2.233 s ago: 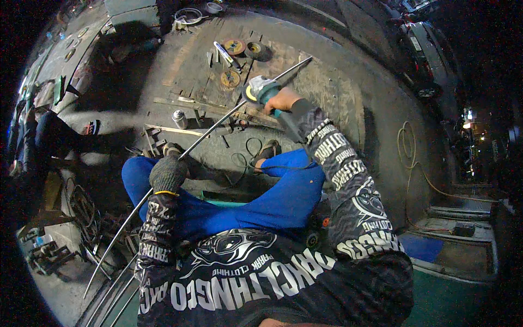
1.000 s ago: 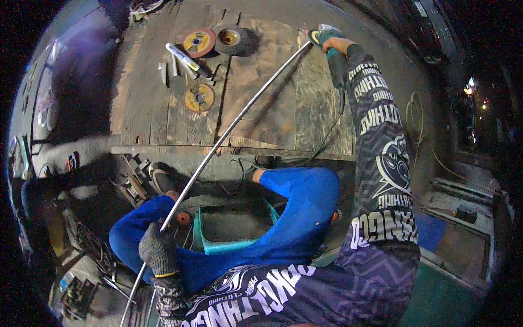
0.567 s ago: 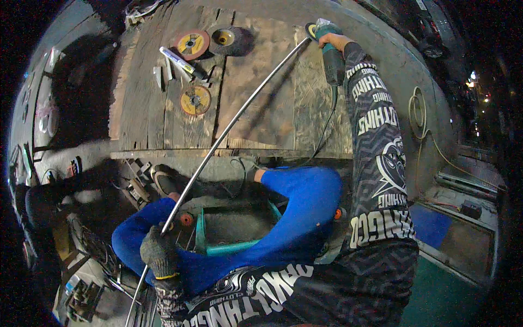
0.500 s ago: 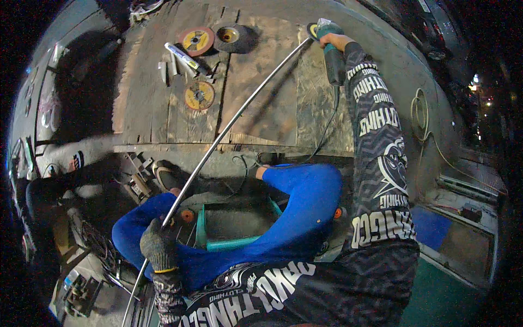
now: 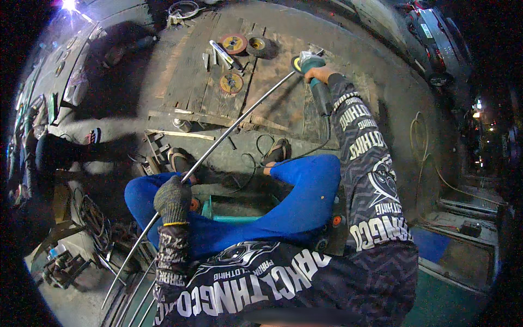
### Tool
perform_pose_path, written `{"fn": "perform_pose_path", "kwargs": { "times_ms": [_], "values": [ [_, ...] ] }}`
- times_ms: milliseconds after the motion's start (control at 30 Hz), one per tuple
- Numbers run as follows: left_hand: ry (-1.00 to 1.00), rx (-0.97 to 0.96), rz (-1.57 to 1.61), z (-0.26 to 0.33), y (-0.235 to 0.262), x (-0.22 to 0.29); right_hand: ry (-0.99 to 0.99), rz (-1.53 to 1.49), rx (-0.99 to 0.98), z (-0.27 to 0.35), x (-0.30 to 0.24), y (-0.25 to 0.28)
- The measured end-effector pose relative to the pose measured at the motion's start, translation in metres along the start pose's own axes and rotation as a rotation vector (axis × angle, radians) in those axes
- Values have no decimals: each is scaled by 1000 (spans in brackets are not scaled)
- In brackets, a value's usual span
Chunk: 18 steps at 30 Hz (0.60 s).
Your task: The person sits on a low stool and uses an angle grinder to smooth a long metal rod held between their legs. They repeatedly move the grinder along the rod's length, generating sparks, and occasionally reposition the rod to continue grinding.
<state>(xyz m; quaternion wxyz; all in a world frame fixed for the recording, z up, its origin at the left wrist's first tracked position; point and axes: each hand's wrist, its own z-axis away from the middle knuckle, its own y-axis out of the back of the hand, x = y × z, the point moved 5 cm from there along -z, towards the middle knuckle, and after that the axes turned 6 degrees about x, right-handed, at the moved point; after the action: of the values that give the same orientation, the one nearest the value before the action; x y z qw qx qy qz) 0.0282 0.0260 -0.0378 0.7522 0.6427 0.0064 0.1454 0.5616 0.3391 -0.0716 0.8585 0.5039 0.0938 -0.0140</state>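
My left hand (image 5: 173,201), in a grey knit glove, is wrapped round a long thin metal rod (image 5: 239,121) above my left thigh. The rod slants from the lower left up to the wooden boards ahead. My bare right hand (image 5: 320,74) grips the head of a green angle grinder (image 5: 320,98), whose body points back toward me. The grinder's yellowish disc (image 5: 296,64) is at the rod near its far end; whether they touch I cannot tell. A dark cord runs from the grinder toward my feet.
On the wooden boards (image 5: 180,82) lie two round abrasive discs (image 5: 231,83), a cup-shaped wheel (image 5: 257,47) and a white marker pen (image 5: 220,53). A green low stool (image 5: 234,219) is between my legs. More rods (image 5: 139,300) lie lower left. Bright light glares at upper left (image 5: 69,5).
The view has shifted, showing more to the upper left. My right hand and the grinder have come nearer to me along the rod. My left hand still holds the rod.
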Motion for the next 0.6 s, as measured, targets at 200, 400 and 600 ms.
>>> {"fn": "perform_pose_path", "kwargs": {
  "times_ms": [200,400,600],
  "values": [
    [-22,-26,51,-13,-8,10,32,-10,-7,20,-57,-20],
    [-168,5,180,-30,-33,6,-137,-29,-18,39,-124,-41],
    [-336,94,174,-34,-34,13,-155,5,37,74,-171,-43]
  ]
}}
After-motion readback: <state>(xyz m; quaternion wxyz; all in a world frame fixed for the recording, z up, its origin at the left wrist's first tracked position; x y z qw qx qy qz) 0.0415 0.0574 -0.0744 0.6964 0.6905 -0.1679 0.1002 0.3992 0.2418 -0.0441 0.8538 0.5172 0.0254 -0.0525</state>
